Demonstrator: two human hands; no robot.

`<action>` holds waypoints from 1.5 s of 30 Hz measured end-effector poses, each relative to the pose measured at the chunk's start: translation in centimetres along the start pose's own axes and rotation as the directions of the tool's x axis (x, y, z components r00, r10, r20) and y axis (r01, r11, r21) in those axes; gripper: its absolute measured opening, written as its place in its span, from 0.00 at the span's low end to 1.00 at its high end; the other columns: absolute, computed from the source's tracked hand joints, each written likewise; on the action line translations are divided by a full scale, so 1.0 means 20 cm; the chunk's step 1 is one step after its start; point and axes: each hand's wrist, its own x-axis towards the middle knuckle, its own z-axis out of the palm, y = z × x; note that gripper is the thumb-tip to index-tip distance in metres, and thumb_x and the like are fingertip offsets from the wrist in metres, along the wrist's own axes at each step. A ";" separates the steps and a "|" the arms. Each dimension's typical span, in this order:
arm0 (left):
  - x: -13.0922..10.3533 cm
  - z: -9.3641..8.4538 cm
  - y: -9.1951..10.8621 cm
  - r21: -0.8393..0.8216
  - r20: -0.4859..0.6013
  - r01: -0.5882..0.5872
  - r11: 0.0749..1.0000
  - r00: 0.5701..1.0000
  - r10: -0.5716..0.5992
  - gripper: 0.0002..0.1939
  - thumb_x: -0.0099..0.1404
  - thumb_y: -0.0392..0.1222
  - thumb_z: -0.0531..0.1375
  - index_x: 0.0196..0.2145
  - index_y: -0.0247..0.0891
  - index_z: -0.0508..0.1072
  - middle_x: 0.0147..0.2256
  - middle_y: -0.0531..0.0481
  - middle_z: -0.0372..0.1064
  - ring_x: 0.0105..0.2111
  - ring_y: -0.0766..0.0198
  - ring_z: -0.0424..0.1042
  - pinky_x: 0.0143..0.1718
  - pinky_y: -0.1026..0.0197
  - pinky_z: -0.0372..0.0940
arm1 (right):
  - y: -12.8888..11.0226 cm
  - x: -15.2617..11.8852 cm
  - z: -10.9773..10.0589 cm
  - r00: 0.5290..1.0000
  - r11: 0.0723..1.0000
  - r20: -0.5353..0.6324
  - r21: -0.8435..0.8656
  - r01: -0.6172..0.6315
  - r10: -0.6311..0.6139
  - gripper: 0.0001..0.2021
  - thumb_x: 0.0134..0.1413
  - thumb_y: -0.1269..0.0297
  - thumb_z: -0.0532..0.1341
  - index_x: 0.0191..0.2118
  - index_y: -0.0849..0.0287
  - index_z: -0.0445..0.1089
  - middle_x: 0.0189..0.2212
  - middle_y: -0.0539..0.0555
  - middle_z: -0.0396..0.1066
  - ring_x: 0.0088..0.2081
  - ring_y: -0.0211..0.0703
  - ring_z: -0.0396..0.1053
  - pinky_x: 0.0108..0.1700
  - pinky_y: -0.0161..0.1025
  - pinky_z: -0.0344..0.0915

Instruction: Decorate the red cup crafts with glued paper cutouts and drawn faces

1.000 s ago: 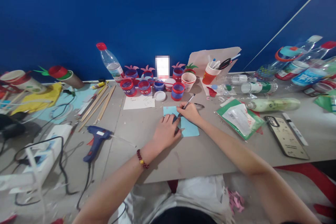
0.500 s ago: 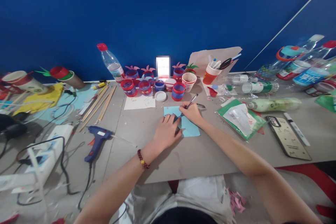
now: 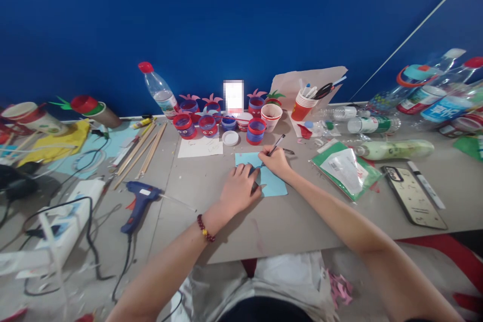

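Note:
A light blue sheet of paper [image 3: 276,186] lies on the table in front of me. My right hand [image 3: 276,161] grips a pen [image 3: 279,140], its tip side down on the sheet and hidden by the fingers. Resting flat on the paper's left part is my left hand [image 3: 239,188], fingers stretched out and slightly spread. Beyond the sheet stand several red and blue painted cups [image 3: 256,132], some with paper leaves on top. A white lid [image 3: 230,138] and a white paper with pencil marks [image 3: 199,148] are just behind my left hand.
To the left are a blue glue gun [image 3: 141,201], wooden sticks [image 3: 154,148] and a power strip [image 3: 73,216]. On the right lie a green packet [image 3: 345,168], a phone [image 3: 414,198], a marker [image 3: 426,186] and plastic bottles [image 3: 373,125]. A red cup of pens [image 3: 303,107] stands behind.
Almost nothing differs. Both hands keep their places on the blue paper, and the pen stays in my right hand.

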 end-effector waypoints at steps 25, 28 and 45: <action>0.00 0.00 -0.01 -0.012 0.002 -0.003 1.000 1.000 0.003 0.25 0.68 0.53 0.52 0.57 0.37 0.66 0.50 0.40 0.63 0.49 0.49 0.60 0.48 0.49 0.61 | 0.01 0.00 -0.01 1.000 1.000 0.006 0.004 0.017 -0.017 0.12 0.38 0.64 0.54 0.15 0.55 0.48 0.13 0.44 0.48 0.21 0.34 0.48 0.23 0.34 0.49; 0.00 -0.01 -0.03 -0.054 0.024 0.006 0.999 1.000 -0.005 0.25 0.68 0.54 0.52 0.56 0.38 0.67 0.50 0.41 0.63 0.49 0.50 0.60 0.49 0.49 0.61 | 0.02 0.00 0.00 1.000 1.000 0.009 0.016 0.020 -0.020 0.11 0.38 0.64 0.54 0.14 0.56 0.49 0.13 0.44 0.48 0.20 0.33 0.48 0.23 0.34 0.49; 0.06 0.00 -0.13 -0.080 0.067 -0.042 0.996 0.997 0.047 0.23 0.67 0.30 0.51 0.55 0.47 0.70 0.44 0.46 0.66 0.44 0.55 0.63 0.45 0.53 0.63 | 0.02 0.00 -0.01 0.995 0.997 0.083 0.066 0.042 -0.047 0.16 0.44 0.59 0.56 0.15 0.56 0.49 0.14 0.44 0.46 0.21 0.33 0.46 0.23 0.35 0.47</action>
